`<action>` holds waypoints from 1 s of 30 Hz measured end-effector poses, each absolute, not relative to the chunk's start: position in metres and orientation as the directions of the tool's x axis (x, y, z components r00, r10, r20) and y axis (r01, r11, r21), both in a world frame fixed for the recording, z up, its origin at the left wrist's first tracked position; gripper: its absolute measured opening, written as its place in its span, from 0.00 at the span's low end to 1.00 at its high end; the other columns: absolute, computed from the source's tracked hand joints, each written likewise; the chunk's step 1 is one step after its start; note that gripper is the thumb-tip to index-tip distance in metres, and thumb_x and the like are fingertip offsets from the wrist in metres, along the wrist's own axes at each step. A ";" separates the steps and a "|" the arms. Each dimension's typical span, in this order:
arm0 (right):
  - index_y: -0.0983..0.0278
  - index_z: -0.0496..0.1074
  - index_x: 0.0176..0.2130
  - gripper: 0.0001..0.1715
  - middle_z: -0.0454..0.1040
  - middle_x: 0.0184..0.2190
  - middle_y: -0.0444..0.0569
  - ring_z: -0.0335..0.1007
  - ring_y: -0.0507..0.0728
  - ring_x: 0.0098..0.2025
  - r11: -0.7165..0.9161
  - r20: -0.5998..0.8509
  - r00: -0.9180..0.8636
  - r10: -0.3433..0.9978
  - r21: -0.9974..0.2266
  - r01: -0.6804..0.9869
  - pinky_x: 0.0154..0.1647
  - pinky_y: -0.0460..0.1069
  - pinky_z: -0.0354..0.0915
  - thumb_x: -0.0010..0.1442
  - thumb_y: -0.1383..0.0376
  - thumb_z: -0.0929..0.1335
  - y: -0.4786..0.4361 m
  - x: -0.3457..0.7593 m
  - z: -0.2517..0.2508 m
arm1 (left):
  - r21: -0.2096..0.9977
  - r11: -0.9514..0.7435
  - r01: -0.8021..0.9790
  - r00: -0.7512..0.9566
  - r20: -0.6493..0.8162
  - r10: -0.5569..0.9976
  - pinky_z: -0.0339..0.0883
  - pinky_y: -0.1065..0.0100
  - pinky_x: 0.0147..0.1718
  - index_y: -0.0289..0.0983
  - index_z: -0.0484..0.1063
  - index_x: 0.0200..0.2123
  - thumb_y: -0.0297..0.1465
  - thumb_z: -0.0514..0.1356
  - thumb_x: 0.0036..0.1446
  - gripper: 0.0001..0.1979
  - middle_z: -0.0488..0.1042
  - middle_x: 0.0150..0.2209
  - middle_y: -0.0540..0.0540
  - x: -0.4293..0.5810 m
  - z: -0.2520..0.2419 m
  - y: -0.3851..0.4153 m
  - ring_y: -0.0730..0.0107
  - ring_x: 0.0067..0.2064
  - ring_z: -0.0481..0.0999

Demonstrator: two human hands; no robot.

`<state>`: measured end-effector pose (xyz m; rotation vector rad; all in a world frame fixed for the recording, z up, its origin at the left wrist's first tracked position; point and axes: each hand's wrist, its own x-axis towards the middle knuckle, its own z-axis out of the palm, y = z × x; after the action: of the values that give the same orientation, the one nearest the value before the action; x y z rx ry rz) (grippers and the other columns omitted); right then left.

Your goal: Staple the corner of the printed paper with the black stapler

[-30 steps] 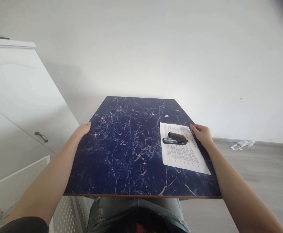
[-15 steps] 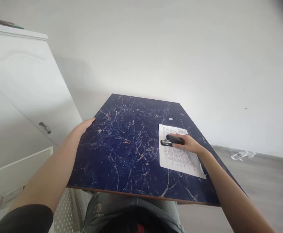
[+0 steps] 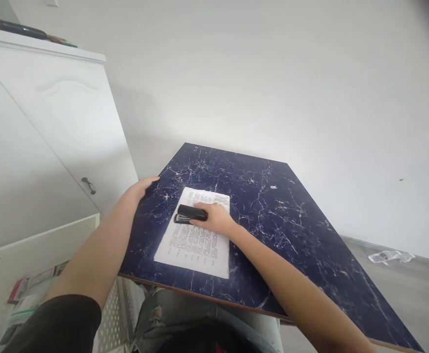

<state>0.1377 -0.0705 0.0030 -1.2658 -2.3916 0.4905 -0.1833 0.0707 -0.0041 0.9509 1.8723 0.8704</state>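
Observation:
A black stapler point(image 3: 192, 212) is in my right hand point(image 3: 214, 216), whose fingers and thumb close round its rear end. Its front end points left, and a gap shows between its upper arm and base. Under it a printed sheet of paper point(image 3: 200, 250) lies on the dark blue marbled table point(image 3: 266, 230), on the left half of the tabletop. My left hand point(image 3: 144, 186) rests at the table's left edge with stretched fingers, part of it hidden beyond the edge; nothing shows in it.
A small white scrap point(image 3: 273, 187) lies towards the back of the table. White cabinets point(image 3: 63, 122) stand at the left. Below them an open drawer point(image 3: 41, 235) holds several packets. Clear plastic packaging point(image 3: 391, 256) lies on the floor at the right, by the wall.
My right hand has moved left across the table with the stapler, and the paper has slid left with it. My left hand stays at the edge. The view has shifted slightly left.

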 end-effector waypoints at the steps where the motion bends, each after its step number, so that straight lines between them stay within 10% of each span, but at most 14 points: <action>1: 0.46 0.78 0.54 0.26 0.84 0.44 0.38 0.82 0.63 0.41 0.533 0.178 -0.516 0.838 -0.467 0.705 0.42 0.56 0.73 0.60 0.41 0.71 -0.066 0.125 0.003 | 0.833 0.504 0.230 -0.301 -0.432 0.850 0.80 0.54 0.37 0.37 0.81 0.36 0.45 0.68 0.57 0.16 0.84 0.33 0.39 -0.184 -0.003 0.071 0.48 0.33 0.83; 8: 0.43 0.78 0.54 0.28 0.83 0.40 0.36 0.81 0.61 0.40 0.573 0.164 -0.591 0.790 -0.540 0.616 0.43 0.56 0.73 0.60 0.37 0.71 -0.048 0.087 0.007 | 0.779 0.620 0.097 -0.200 -0.595 0.779 0.79 0.56 0.35 0.34 0.82 0.37 0.42 0.63 0.63 0.16 0.84 0.34 0.35 -0.186 -0.002 0.081 0.51 0.31 0.83; 12: 0.42 0.75 0.60 0.26 0.78 0.58 0.31 0.76 0.61 0.58 0.582 0.209 -0.675 0.707 -0.715 0.388 0.57 0.57 0.71 0.68 0.40 0.66 -0.023 0.125 0.030 | 0.819 0.550 0.161 -0.261 -0.502 0.825 0.79 0.59 0.37 0.33 0.81 0.41 0.42 0.62 0.65 0.16 0.84 0.37 0.37 -0.183 -0.006 0.082 0.53 0.34 0.84; 16: 0.60 0.80 0.53 0.28 0.81 0.54 0.50 0.76 0.64 0.56 0.411 0.407 -0.135 0.904 -0.735 0.540 0.61 0.60 0.68 0.68 0.44 0.66 0.013 0.233 0.032 | 0.870 0.435 0.231 -0.289 -0.365 0.885 0.80 0.59 0.38 0.34 0.81 0.39 0.40 0.58 0.67 0.16 0.85 0.39 0.37 -0.179 -0.008 0.078 0.52 0.37 0.85; 19: 0.61 0.82 0.40 0.26 0.84 0.39 0.55 0.80 0.66 0.45 -0.070 0.409 0.524 0.747 -0.735 0.674 0.52 0.57 0.72 0.62 0.45 0.67 0.017 0.329 0.009 | 0.877 0.387 0.285 -0.332 -0.289 0.898 0.80 0.56 0.37 0.33 0.81 0.39 0.41 0.60 0.66 0.17 0.84 0.37 0.37 -0.177 -0.010 0.075 0.50 0.35 0.84; 21: 0.65 0.82 0.44 0.30 0.83 0.38 0.63 0.79 0.71 0.46 -0.218 0.380 0.663 0.645 -0.740 0.637 0.52 0.62 0.72 0.64 0.47 0.63 0.011 0.376 -0.007 | 0.877 0.385 0.288 -0.343 -0.281 0.896 0.80 0.56 0.35 0.33 0.81 0.40 0.42 0.61 0.66 0.17 0.84 0.36 0.36 -0.176 -0.012 0.075 0.49 0.34 0.84; 26: 0.63 0.75 0.61 0.35 0.78 0.53 0.65 0.70 0.76 0.60 -0.307 0.335 0.613 0.715 -0.637 0.707 0.61 0.72 0.63 0.63 0.48 0.66 0.013 0.405 -0.026 | 0.853 0.460 0.245 -0.279 -0.393 0.876 0.79 0.56 0.35 0.31 0.80 0.42 0.41 0.57 0.69 0.19 0.84 0.35 0.35 -0.178 -0.018 0.081 0.48 0.35 0.84; 30: 0.56 0.66 0.69 0.36 0.57 0.74 0.61 0.52 0.77 0.73 -0.296 0.186 0.378 0.907 -0.358 0.886 0.66 0.83 0.45 0.72 0.45 0.57 0.030 0.382 -0.032 | 0.856 0.429 0.287 -0.303 -0.344 0.889 0.79 0.53 0.38 0.31 0.81 0.41 0.40 0.60 0.66 0.17 0.84 0.36 0.34 -0.182 -0.022 0.084 0.46 0.37 0.84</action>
<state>0.3816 0.0305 -0.0320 -2.2433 -1.5529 0.0719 -0.1819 0.0842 -0.0217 1.0073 1.8150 0.8721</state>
